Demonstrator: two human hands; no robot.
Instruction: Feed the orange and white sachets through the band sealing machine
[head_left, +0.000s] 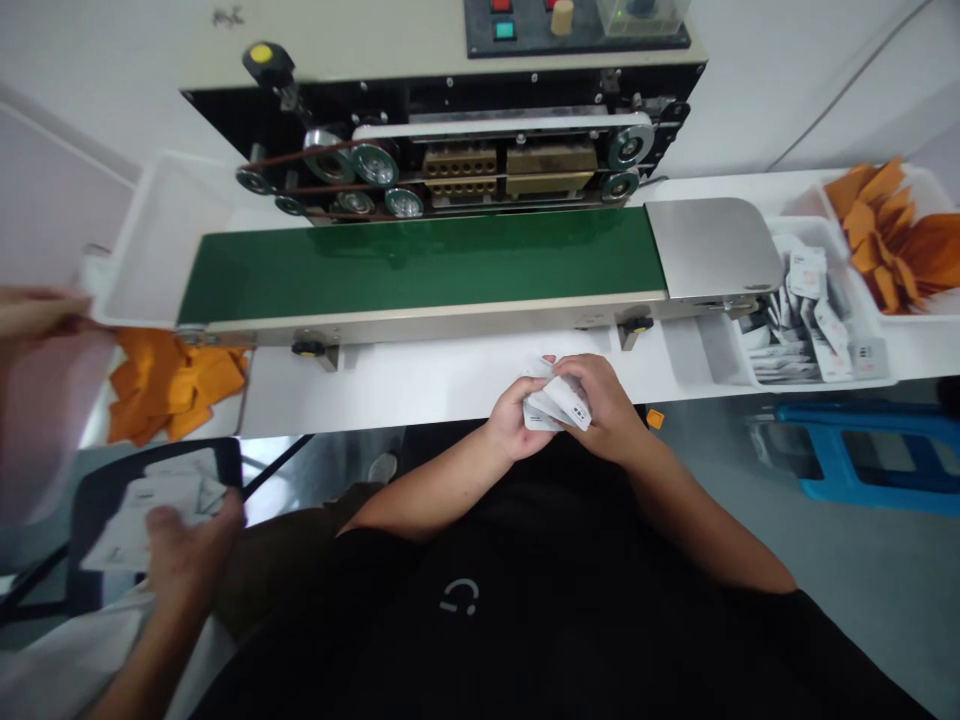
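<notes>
My left hand (514, 420) and my right hand (602, 407) are together over the white table edge, directly in front of me. Both grip a small bunch of white printed sachets (556, 402), which my fingers partly hide. A green conveyor belt (420, 265) of a band sealing machine (442, 150) runs across just beyond my hands, not touching them. A small orange piece (655, 419) sits near the table's front edge, to the right of my right hand.
A white bin of sachets (795, 365) and orange pieces (885, 240) stand at right, with more orange pieces (172, 385) at left. A co-worker's hand (191, 550) works over a black tray (142, 510). A blue stool (855, 450) stands on the floor at right.
</notes>
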